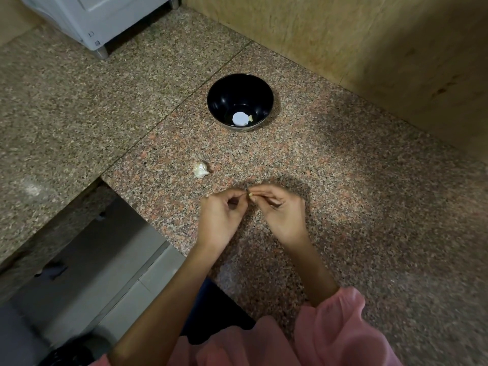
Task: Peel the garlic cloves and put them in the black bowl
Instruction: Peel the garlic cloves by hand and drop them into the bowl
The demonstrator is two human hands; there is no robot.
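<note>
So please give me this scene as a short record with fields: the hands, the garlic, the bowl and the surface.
left hand: fingertips pinched, meeting the right hand
right hand: pinches a small pale garlic clove with the left; blurred
black bowl: upright on the counter beyond the hands; one peeled clove inside, beside a bright white round patch
garlic piece: white, papery, on the counter left of the hands, apart from the bowl
counter: speckled granite

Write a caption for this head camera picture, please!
Two hands peel a small garlic clove near a round black bowl.
</note>
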